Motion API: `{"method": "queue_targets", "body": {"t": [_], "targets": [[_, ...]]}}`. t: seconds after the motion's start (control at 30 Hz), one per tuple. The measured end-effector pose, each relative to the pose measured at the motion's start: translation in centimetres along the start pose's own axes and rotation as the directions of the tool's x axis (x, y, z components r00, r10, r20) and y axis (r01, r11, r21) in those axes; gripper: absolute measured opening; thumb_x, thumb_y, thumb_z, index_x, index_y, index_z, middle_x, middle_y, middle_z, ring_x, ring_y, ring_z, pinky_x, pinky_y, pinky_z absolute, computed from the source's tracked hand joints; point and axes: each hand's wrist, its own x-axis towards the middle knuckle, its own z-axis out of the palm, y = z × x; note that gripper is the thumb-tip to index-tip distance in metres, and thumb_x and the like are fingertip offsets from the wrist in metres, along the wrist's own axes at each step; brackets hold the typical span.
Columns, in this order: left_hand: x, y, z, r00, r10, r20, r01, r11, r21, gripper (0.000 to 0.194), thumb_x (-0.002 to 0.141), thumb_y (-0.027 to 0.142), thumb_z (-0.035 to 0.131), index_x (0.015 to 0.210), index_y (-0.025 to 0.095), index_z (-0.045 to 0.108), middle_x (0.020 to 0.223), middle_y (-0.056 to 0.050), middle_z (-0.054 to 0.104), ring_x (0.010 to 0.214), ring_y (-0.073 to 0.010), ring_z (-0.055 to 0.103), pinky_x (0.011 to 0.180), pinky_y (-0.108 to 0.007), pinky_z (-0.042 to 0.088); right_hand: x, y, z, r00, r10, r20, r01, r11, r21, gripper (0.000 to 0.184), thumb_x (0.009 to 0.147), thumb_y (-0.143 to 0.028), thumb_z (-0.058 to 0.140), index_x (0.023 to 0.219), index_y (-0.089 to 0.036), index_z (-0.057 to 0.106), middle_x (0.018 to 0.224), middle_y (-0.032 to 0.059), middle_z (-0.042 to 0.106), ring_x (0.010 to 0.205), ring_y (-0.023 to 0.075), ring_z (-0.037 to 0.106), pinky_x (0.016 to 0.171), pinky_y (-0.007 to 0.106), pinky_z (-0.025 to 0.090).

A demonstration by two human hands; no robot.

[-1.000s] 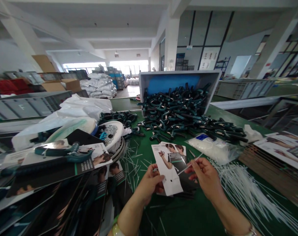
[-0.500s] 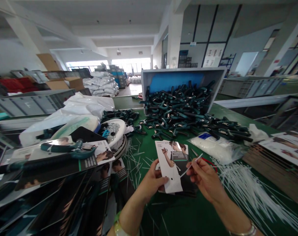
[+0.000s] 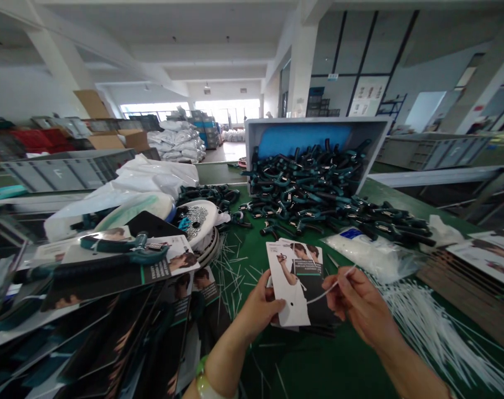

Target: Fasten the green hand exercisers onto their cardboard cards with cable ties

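My left hand point(image 3: 262, 302) grips the left edge of a printed cardboard packaging card point(image 3: 288, 285), its thumb on the front. The card is tilted up over more printed cards point(image 3: 314, 271), and a small dark hole shows near its lower end. Between the thumb and fingers of my right hand point(image 3: 354, 302) is a white cable tie point(image 3: 324, 292). The tie bends, and its far end meets the card's right edge; whether it passes through the card, I cannot tell. A pointed metal tip point(image 3: 333, 260) shows behind my right hand.
Loose white cable ties point(image 3: 438, 338) lie at right, beside a plastic bag point(image 3: 372, 254). Dark green clamp-like tools point(image 3: 310, 188) spill from a tipped grey crate point(image 3: 379, 147). Carded tools point(image 3: 123, 257) are piled at left, near a white bowl of small metal parts point(image 3: 206, 219).
My right hand has drawn a little to the right, and the cable tie now curves more. The left hand keeps its hold on the card. The whole view has shifted slightly.
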Motion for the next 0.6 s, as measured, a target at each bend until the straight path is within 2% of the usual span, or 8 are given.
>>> {"method": "queue_targets", "body": {"t": [0.03, 0.07, 0.1, 0.13, 0.2, 0.27, 0.33, 0.6], "targets": [[0.0, 0.1, 0.0, 1.0, -0.002, 0.001, 0.002, 1.0, -0.006, 0.087, 0.059, 0.015, 0.064, 0.135, 0.02, 0.023, 0.081, -0.003, 0.064, 0.062, -0.0147, 0.058, 0.046, -0.019, 0.038, -0.1, -0.7, -0.2, 0.994, -0.098, 0.039, 0.104, 0.972, -0.208, 0.015, 0.087, -0.039, 0.045, 0.086, -0.024, 0.046, 0.077, 0.0001, 0.061, 0.051, 0.0105, 0.053, 0.041, 0.02, 0.038], [0.0, 0.1, -0.1, 1.0, -0.006, 0.001, 0.006, 1.0, -0.016, 0.087, 0.058, 0.015, 0.065, 0.135, 0.02, 0.023, 0.08, -0.002, 0.064, 0.062, -0.0144, 0.057, 0.046, -0.019, 0.038, -0.2, -1.3, -0.3, 0.973, -0.195, 0.12, 0.228, 0.875, -0.427, 0.012, 0.087, -0.034, 0.044, 0.086, -0.023, 0.049, 0.078, 0.002, 0.062, 0.055, 0.0119, 0.055, 0.045, 0.022, 0.04], [0.0, 0.1, -0.1, 1.0, -0.011, -0.004, 0.011, 0.999, -0.03, 0.087, 0.058, 0.016, 0.065, 0.135, 0.02, 0.023, 0.079, -0.002, 0.063, 0.061, -0.014, 0.057, 0.047, -0.019, 0.038, -0.3, -1.9, -0.3, 0.934, -0.265, 0.238, 0.356, 0.706, -0.613, 0.009, 0.085, -0.028, 0.045, 0.086, -0.023, 0.053, 0.078, 0.0037, 0.063, 0.06, 0.0137, 0.057, 0.05, 0.024, 0.042], [0.0, 0.2, -0.1, 1.0, -0.016, -0.012, 0.016, 0.999, -0.044, 0.087, 0.058, 0.016, 0.066, 0.134, 0.02, 0.024, 0.077, -0.001, 0.063, 0.059, -0.0134, 0.057, 0.047, -0.019, 0.038, -0.4, -2.3, -0.2, 0.883, -0.288, 0.371, 0.469, 0.495, -0.731, 0.009, 0.082, -0.021, 0.048, 0.085, -0.022, 0.056, 0.078, 0.0049, 0.064, 0.065, 0.0158, 0.058, 0.056, 0.026, 0.043], [0.0, 0.2, -0.1, 0.999, -0.028, -0.025, 0.026, 0.997, -0.076, 0.087, 0.058, 0.018, 0.067, 0.134, 0.02, 0.024, 0.074, 0.0, 0.062, 0.057, -0.0125, 0.056, 0.046, -0.019, 0.037, -0.6, -2.6, 0.3, 0.78, -0.212, 0.589, 0.619, 0.122, -0.776, 0.015, 0.073, -0.009, 0.052, 0.079, -0.02, 0.061, 0.074, 0.0058, 0.064, 0.071, 0.0187, 0.058, 0.06, 0.027, 0.042], [0.0, 0.2, -0.1, 0.999, -0.036, -0.028, 0.033, 0.995, -0.097, 0.087, 0.058, 0.02, 0.068, 0.133, 0.021, 0.025, 0.072, 0.001, 0.061, 0.054, -0.0118, 0.055, 0.045, -0.019, 0.036, -0.7, -2.3, 0.9, 0.726, -0.119, 0.677, 0.673, -0.08, -0.735, 0.02, 0.066, -0.001, 0.053, 0.073, -0.019, 0.061, 0.07, 0.0054, 0.064, 0.07, 0.0193, 0.058, 0.059, 0.027, 0.04], [-0.1, 0.2, -0.1, 0.999, -0.038, -0.025, 0.035, 0.995, -0.097, 0.084, 0.059, 0.02, 0.067, 0.132, 0.021, 0.026, 0.07, 0.001, 0.06, 0.053, -0.0115, 0.055, 0.044, -0.019, 0.036, -0.5, -1.8, 1.4, 0.713, -0.094, 0.695, 0.679, -0.155, -0.717, 0.022, 0.064, 0.001, 0.053, 0.071, -0.018, 0.061, 0.069, 0.0053, 0.064, 0.07, 0.0196, 0.058, 0.057, 0.027, 0.039], [0.0, 0.2, -0.1, 0.998, -0.039, -0.039, 0.036, 0.996, -0.079, 0.077, 0.059, 0.018, 0.065, 0.127, 0.021, 0.029, 0.076, 0.0, 0.06, 0.054, -0.0115, 0.055, 0.044, -0.019, 0.038, 0.5, -2.9, 2.2, 0.656, -0.111, 0.747, 0.714, -0.229, -0.661, 0.018, 0.066, -0.001, 0.055, 0.067, -0.018, 0.06, 0.065, 0.0058, 0.062, 0.068, 0.0226, 0.057, 0.054, 0.029, 0.035]]}}
